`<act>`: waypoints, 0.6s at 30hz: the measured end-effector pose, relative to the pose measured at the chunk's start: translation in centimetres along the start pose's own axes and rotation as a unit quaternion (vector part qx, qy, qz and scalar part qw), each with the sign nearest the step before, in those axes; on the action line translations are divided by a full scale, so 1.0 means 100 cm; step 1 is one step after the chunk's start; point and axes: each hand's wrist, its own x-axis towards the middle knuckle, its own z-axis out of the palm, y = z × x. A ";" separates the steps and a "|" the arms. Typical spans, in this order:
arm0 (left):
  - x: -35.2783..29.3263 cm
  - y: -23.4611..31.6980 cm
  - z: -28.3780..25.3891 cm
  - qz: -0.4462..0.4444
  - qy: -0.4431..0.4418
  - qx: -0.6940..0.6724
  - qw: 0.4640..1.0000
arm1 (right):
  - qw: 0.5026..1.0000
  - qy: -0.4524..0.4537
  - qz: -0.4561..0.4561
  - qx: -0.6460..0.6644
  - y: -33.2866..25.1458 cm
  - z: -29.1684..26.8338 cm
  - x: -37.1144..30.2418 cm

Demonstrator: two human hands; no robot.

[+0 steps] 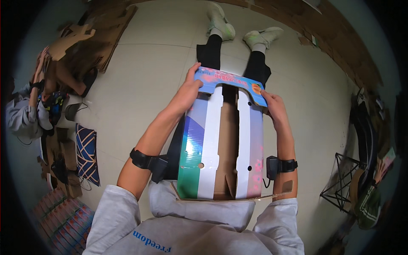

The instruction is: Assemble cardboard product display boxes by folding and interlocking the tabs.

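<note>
A printed cardboard box rests on my lap, coloured blue, green and pink outside. White side flaps fold inward along its top, leaving a long gap that shows the brown inside. At its far end stands a blue panel with pink flowers and a fruit picture. My left hand grips the far left corner, its thumb on the panel. On the far right corner my right hand is closed, with some fingers hidden behind the cardboard. Close to my torso, the near end flap shows mostly as a brown edge.
My legs stretch out beyond the box, ending in pale shoes. Flat cardboard lies at the left, near another person. Printed boxes or sheets are stacked lower left. A black wire frame stands right, near another person's green sleeve.
</note>
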 end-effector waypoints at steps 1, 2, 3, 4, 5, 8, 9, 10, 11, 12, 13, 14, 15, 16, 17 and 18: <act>-0.003 -0.001 0.005 0.047 0.050 -0.017 0.997 | 1.000 -0.003 -0.005 -0.014 -0.001 -0.004 -0.003; -0.006 -0.003 0.009 0.088 0.095 -0.028 0.991 | 1.000 -0.005 -0.004 -0.014 -0.003 -0.005 -0.004; -0.009 -0.005 0.010 0.093 0.095 -0.033 0.991 | 1.000 -0.025 -0.007 0.015 -0.005 -0.007 -0.006; -0.011 -0.008 0.011 0.064 0.098 -0.046 0.992 | 0.998 -0.044 -0.009 0.043 -0.006 -0.008 -0.007; -0.012 -0.010 0.011 0.030 0.094 -0.057 0.993 | 0.998 -0.041 -0.007 0.043 -0.006 -0.008 -0.009; -0.013 -0.014 0.005 -0.026 0.012 -0.097 0.995 | 0.996 -0.037 -0.014 0.074 -0.002 -0.005 -0.009; -0.012 -0.014 0.004 -0.028 0.009 -0.097 0.995 | 0.996 -0.040 -0.029 0.068 0.001 -0.003 -0.009; -0.011 -0.014 0.003 -0.044 0.014 -0.073 0.996 | 0.996 -0.045 -0.045 0.062 0.004 -0.001 -0.007; -0.009 -0.014 0.003 -0.057 0.020 -0.050 0.997 | 0.998 -0.031 -0.051 0.029 0.009 0.002 -0.006; -0.008 -0.013 0.003 -0.056 0.021 -0.050 0.997 | 0.998 -0.032 -0.053 0.028 0.013 0.004 -0.005; -0.006 -0.011 0.004 -0.029 0.053 0.012 0.998 | 0.998 -0.017 -0.057 0.019 0.017 0.006 -0.004; -0.005 -0.010 0.006 -0.009 0.074 0.074 0.994 | 0.998 -0.001 -0.053 0.015 0.020 0.008 -0.003; -0.003 -0.009 0.007 -0.002 0.082 0.073 0.994 | 0.998 0.000 -0.059 0.010 0.023 0.009 -0.001; -0.002 -0.008 0.008 0.001 0.076 0.071 0.995 | 0.997 0.005 -0.074 0.007 0.025 0.011 0.000; 0.000 -0.008 0.008 0.002 0.073 0.069 0.995 | 0.997 0.004 -0.071 0.005 0.028 0.011 0.001; 0.002 -0.009 0.009 0.003 0.070 0.067 0.995 | 0.996 0.010 -0.089 0.002 0.030 0.012 0.002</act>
